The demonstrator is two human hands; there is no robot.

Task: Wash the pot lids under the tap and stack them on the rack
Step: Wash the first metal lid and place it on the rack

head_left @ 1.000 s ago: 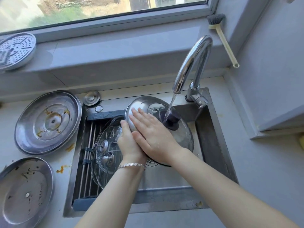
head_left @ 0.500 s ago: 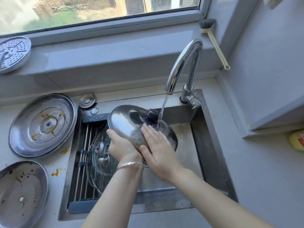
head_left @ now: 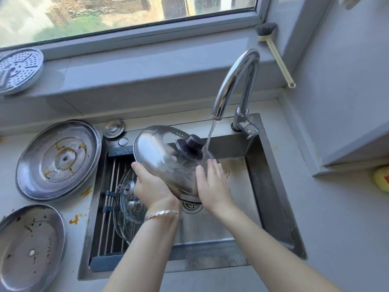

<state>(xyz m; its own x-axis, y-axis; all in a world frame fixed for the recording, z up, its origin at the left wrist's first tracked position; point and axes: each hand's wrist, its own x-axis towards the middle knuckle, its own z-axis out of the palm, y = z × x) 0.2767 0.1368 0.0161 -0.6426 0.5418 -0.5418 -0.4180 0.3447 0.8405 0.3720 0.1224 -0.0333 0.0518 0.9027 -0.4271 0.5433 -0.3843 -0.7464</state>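
Over the sink (head_left: 271, 186), under the running tap (head_left: 234, 81): steel lid (head_left: 164, 157) held tilted, dome facing up, black knob (head_left: 193, 144) toward its 2 o'clock edge; water stream (head_left: 210, 135) lands just at 3 o'clock of the knob; left hand (head_left: 153, 186) grips the lid's rim at its 7 o'clock, thumb on the dome, fingers hidden underneath; right hand (head_left: 212, 184) lies flat with straight fingers on the dome at 4 o'clock, holding nothing, probably rubbing; from the left grip the lid runs up toward 1 o'clock, so knob and stream sit at the far end from that grip; roll-up rack (head_left: 108, 207) covers the sink's left part, at 8 o'clock from the lid, just under the left hand; glass lids (head_left: 124, 218) lie on it; judgement: rinse step in hand, left hand nearer the rack, so stacking would swing toward 8 o'clock; stained steel lid (head_left: 59, 159) and second soiled lid (head_left: 29, 245) wait on the counter at 9 o'clock, well apart from the stream; wet rim could slip.
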